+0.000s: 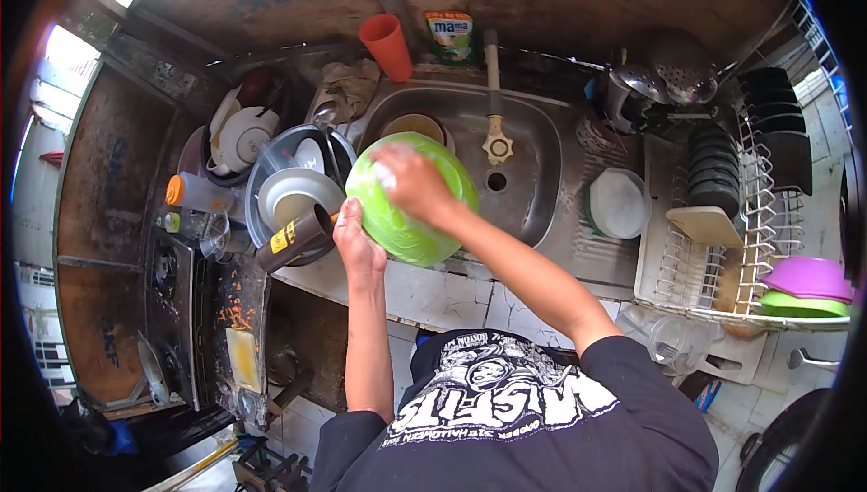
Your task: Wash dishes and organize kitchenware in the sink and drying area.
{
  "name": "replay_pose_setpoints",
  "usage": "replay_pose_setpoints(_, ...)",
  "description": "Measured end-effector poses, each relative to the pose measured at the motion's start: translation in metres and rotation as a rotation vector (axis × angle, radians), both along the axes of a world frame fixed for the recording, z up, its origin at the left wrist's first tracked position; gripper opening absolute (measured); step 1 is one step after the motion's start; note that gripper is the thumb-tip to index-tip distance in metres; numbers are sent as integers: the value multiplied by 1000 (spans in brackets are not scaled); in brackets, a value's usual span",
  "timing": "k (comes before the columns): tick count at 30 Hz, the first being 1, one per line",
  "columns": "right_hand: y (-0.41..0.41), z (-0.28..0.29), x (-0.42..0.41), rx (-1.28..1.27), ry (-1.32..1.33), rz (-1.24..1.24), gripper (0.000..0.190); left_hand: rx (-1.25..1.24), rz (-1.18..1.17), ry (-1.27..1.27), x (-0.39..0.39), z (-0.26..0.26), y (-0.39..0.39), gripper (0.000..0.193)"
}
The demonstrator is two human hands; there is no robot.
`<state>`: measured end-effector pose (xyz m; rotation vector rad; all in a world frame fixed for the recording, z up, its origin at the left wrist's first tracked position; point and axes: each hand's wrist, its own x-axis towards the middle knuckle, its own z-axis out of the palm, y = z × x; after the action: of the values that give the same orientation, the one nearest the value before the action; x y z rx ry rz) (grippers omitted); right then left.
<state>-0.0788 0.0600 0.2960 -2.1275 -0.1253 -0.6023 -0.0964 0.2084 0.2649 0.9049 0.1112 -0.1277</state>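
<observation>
A lime-green plastic bowl [425, 244], streaked with suds, is held up over the front left of the steel sink. My left hand [357, 242] grips its left rim from below. My right hand [410, 180] presses on the bowl's soapy surface with curled fingers around a whitish, sudsy thing [386, 176], perhaps a sponge; most of it is hidden. Behind the bowl, a brownish round dish [414, 124] in the sink [542, 173] is partly covered. Close to my left hand, a dark brown cup [297, 240] with a yellow label leans over a basin [252, 204] holding a white bowl [298, 187].
Above the sink hangs a tap [497, 136]. An orange cup [387, 48] and a detergent pouch [450, 38] stand behind it. A white dish rack [752, 214] and a white container [616, 202] are at right. Further left are a pile of dishes [244, 136], a bottle [203, 192] and a stove [173, 275].
</observation>
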Motion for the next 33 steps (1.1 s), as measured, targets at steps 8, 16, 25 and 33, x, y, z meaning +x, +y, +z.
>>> replay_pose_setpoints(8,-40,-53,-97,-455,-350,418,24,-148,98,152,26,-8,6,32)
replay_pose_setpoints(16,-155,-47,-175,233,147,-687,23,-151,-22,197,11,-52,-7,33)
replay_pose_setpoints(25,-277,-42,-195,-311,168,-827,30,-99,-128,356,9,-112,-60,39)
replay_pose_setpoints(33,-155,-13,-108,-222,275,-389,56,-86,-171,397,20,-151,-79,39)
